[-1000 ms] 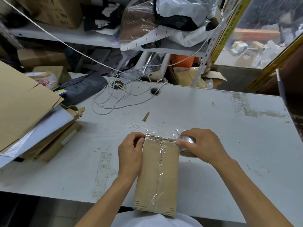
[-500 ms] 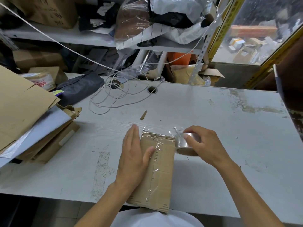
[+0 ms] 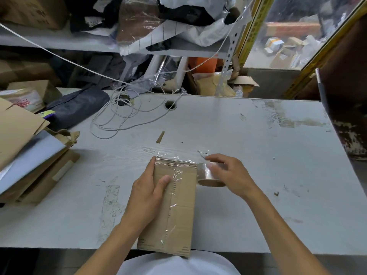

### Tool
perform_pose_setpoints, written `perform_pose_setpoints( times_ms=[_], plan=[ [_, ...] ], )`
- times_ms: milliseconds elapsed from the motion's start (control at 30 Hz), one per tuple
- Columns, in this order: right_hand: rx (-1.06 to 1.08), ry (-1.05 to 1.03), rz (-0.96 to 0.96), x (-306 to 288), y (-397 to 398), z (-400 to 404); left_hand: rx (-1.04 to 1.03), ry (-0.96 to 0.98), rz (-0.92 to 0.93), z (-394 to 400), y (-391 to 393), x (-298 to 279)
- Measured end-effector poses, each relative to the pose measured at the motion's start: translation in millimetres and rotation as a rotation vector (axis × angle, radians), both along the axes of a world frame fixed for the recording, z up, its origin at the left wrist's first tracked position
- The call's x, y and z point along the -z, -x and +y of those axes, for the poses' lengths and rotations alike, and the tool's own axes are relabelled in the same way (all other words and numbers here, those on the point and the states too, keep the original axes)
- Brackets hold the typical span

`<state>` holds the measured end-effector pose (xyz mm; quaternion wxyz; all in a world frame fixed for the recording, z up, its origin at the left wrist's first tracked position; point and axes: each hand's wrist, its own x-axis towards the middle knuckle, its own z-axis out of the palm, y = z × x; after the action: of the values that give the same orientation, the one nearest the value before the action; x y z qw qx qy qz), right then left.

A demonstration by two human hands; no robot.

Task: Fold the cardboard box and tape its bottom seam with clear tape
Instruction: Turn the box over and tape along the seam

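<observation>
In the head view, your left hand [image 3: 148,197] lies flat on the folded cardboard box [image 3: 172,207] at the desk's [image 3: 258,175] near edge, fingers pressed together, thumb on the clear tape strip [image 3: 172,195] along its seam. Your right hand [image 3: 228,173] grips the tape roll [image 3: 208,174], touching the box's far right corner. The seam looks taped; cutting the tape seems left.

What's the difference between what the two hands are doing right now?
The left hand lies flat on the cardboard box, thumb pressing beside the taped seam; the right hand is curled around the tape roll. The left hand rests on top of the box; the right hand sits off its right edge, at the far end. Both are bare and work over the white table.
</observation>
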<state>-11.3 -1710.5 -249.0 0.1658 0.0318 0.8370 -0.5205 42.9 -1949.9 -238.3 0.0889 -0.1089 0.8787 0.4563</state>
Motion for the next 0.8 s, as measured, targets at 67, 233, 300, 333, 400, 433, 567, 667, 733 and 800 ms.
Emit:
perform_pose_setpoints(
  times_ms=[67,233,300,333,400,433,567,667,733,800],
  plan=[
    [0.13,-0.008,0.004,15,16,12,-0.02,-0.016,-0.006,-1,1,-1],
    [0.216,-0.285,-0.038,65,61,18,-0.076,-0.006,0.014,-9,0,-4],
    [0.131,-0.334,-0.068,83,74,9,-0.091,-0.002,0.021,-14,-1,-6],
    [0.08,-0.363,-0.074,90,79,4,-0.099,-0.003,0.022,-17,0,-7],
    [0.005,-0.429,-0.059,103,85,-3,-0.108,0.006,0.021,-24,0,-7],
    [-0.007,-0.447,-0.053,108,87,-4,-0.112,0.016,0.021,-28,0,-7],
    [0.124,-0.348,-0.05,91,95,0,-0.131,0.038,0.021,-37,-1,-8],
    [0.32,-0.116,0.061,30,86,-6,-0.132,0.048,0.032,-37,0,-6],
    [0.327,0.086,0.124,-10,63,-21,-0.138,0.048,0.026,-38,-1,-4],
    [0.289,0.209,0.11,-28,35,-39,-0.137,0.049,0.026,-39,-1,-3]
  ],
)
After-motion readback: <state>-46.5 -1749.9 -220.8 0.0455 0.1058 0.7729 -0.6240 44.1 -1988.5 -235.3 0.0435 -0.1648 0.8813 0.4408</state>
